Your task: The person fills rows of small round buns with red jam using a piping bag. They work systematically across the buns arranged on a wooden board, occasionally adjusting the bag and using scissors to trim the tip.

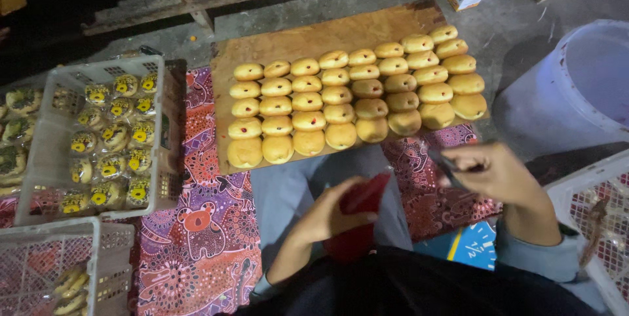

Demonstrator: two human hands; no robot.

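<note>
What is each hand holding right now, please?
Left hand: closed on a red bag.
Right hand: closed on a dark tool.

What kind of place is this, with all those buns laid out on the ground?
Probably a small home or street bakery working at floor level: rows of buns sit on a wooden board over a patterned mat, and a white crate holds wrapped ones.

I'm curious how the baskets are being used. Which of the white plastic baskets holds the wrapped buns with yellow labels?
The basket at the left, beside the wooden board. It is filled with wrapped buns bearing yellow labels; the one below it is nearly empty.
</note>
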